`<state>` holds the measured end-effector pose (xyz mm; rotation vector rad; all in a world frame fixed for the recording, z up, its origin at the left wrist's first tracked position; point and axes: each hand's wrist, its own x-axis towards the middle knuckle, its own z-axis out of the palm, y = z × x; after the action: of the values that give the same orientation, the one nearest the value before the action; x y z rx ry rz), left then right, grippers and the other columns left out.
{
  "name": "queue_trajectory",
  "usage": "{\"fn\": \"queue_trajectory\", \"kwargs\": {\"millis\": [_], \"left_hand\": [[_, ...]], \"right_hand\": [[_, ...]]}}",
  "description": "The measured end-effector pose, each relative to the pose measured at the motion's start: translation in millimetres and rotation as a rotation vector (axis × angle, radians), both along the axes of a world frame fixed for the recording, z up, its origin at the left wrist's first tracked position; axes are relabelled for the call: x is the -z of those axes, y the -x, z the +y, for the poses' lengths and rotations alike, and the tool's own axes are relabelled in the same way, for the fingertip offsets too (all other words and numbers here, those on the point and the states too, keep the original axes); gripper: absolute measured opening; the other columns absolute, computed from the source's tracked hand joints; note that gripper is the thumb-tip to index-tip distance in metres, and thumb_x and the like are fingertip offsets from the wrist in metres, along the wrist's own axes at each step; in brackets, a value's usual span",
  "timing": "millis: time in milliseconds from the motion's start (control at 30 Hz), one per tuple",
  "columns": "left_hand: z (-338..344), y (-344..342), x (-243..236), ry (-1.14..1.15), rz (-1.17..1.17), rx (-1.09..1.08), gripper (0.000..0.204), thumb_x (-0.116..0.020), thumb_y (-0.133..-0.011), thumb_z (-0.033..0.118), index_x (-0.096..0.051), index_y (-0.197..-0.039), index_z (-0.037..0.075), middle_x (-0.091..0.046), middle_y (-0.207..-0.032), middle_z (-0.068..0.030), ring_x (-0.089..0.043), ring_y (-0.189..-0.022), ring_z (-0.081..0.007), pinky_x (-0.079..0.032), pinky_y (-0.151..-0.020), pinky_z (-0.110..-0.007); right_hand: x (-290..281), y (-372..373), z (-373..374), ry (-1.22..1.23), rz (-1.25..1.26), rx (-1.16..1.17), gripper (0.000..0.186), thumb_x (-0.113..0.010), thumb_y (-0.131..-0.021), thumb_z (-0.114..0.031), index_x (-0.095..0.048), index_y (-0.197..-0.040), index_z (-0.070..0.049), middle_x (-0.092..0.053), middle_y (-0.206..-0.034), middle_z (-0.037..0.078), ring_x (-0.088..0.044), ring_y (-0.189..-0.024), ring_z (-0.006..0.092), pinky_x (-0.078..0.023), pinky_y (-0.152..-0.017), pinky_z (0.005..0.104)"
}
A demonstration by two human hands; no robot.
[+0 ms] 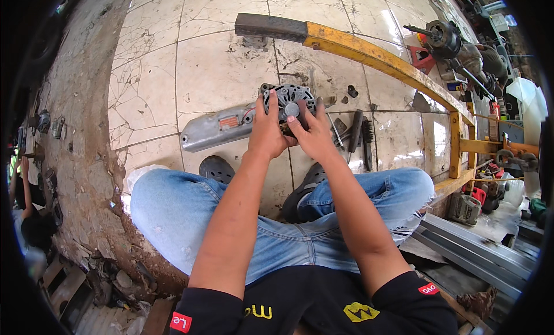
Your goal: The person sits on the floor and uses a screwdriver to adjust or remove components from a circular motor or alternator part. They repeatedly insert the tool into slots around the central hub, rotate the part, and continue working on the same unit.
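An alternator (287, 94) with a slotted, rounded metal housing lies on the tiles in front of me. My left hand (266, 130) is closed round its left side, two fingers stretched along the housing. My right hand (312, 131) is closed at the other side, pinching a dark brown strip (302, 111) against the alternator beside its round hub; whether the strip is sandpaper I cannot tell. Left of the alternator, a long grey metal cover (213, 129) bears an orange label. Right of my right hand lie a thin screwdriver-like tool (337, 133), a dark-handled tool (356, 130) and a black wire brush (367, 140).
A yellow hoist arm (375, 55) with a black end (268, 26) stretches above the floor from the right. Small dark parts (352, 91) lie beyond the tools. Mechanical parts (444, 40) and containers (463, 208) crowd the right side. Another person (26, 208) is at far left.
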<state>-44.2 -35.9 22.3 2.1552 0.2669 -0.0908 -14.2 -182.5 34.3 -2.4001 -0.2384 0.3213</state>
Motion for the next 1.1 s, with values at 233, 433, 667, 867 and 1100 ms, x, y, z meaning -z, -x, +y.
{"fn": "queue_trajectory", "kwargs": {"millis": [233, 433, 667, 867, 1100], "left_hand": [[-3.0, 2.9, 1.1, -0.026, -0.014, -0.027, 0.131, -0.093, -0.053, 0.030, -0.014, -0.156, 0.009, -0.019, -0.154, -0.0297, -0.034, -0.135, -0.0515, -0.040, -0.108, -0.049], [18.2, -0.5, 9.7, 0.165, -0.075, -0.007, 0.116, -0.088, -0.061, 0.028, -0.022, -0.153, 0.007, -0.030, -0.150, -0.0284, -0.035, -0.136, -0.0469, -0.034, -0.113, -0.047], [20.9, -34.4, 32.0, 0.254, -0.019, -0.381, 0.063, -0.065, -0.092, 0.045, -0.048, -0.143, 0.013, -0.054, -0.132, -0.0164, -0.052, -0.119, -0.0230, -0.041, -0.101, -0.033], [8.3, -39.5, 34.9, 0.675, 0.019, -0.404, 0.039, -0.061, -0.097, 0.035, -0.061, -0.119, 0.004, -0.060, -0.124, -0.0117, -0.056, -0.114, -0.0218, -0.041, -0.100, -0.031], [2.3, -38.8, 44.9, 0.410, -0.245, -0.455, 0.034, -0.061, -0.097, 0.034, -0.061, -0.115, 0.005, -0.064, -0.112, -0.0107, -0.058, -0.102, -0.0208, -0.044, -0.093, -0.032]], "right_hand": [[10.8, 18.6, -11.1, -0.032, -0.087, -0.040, 0.060, -0.057, -0.092, -0.053, -0.053, -0.141, -0.019, -0.018, -0.154, 0.035, -0.028, -0.139, 0.0508, -0.026, -0.112, 0.0543], [13.2, 7.8, -11.6, -0.091, -0.037, -0.015, 0.048, -0.052, -0.096, -0.046, -0.057, -0.137, -0.021, -0.021, -0.153, 0.036, -0.030, -0.137, 0.0525, -0.027, -0.112, 0.0539], [10.1, 5.1, -11.4, -0.251, -0.064, -0.021, 0.039, -0.055, -0.096, -0.029, -0.062, -0.129, -0.011, -0.025, -0.150, 0.039, -0.034, -0.135, 0.0535, -0.033, -0.111, 0.0478], [24.1, 2.3, 6.7, -0.376, -0.097, 0.145, 0.041, -0.058, -0.094, -0.019, -0.058, -0.132, -0.005, -0.026, -0.148, 0.041, -0.035, -0.136, 0.0515, -0.034, -0.110, 0.0463], [9.6, 26.0, -2.4, -0.281, -0.062, 0.025, 0.046, -0.055, -0.099, -0.021, -0.049, -0.141, -0.003, -0.014, -0.156, 0.034, -0.023, -0.146, 0.0412, -0.026, -0.115, 0.0406]]}}
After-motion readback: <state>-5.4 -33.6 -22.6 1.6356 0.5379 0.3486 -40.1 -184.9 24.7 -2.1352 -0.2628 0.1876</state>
